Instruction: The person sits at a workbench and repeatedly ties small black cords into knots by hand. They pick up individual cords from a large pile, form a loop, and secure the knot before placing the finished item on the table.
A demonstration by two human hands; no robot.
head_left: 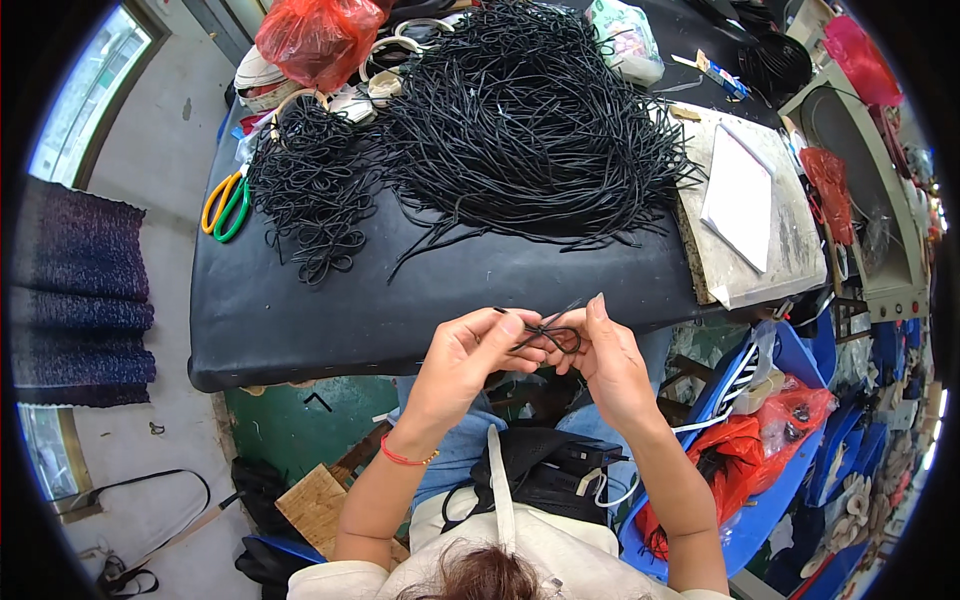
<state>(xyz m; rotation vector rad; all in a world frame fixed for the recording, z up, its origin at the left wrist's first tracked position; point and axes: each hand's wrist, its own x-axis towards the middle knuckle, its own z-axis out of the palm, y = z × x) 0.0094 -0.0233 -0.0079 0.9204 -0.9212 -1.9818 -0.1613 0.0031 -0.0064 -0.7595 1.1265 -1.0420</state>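
Note:
A thin black cord (568, 339), looped into a small bow, is held in front of my body at the table's near edge. My left hand (468, 356) pinches it from one side between thumb and fingers. From the other side my right hand (612, 362) grips its loop and end, thumb raised; the fingertips partly hide the knot. Beyond my hands lies a big tangled heap of cut black cords (530, 130) on the dark table. Left of that heap is a smaller pile of black cords tied into bows (312, 190).
Scissors with orange and green handles (228, 208) lie at the table's left edge (270, 340). A red plastic bag (318, 45) stands at the back left. White paper (740, 195) rests on a board at the right. Below it is a blue bin (770, 500) with red bags.

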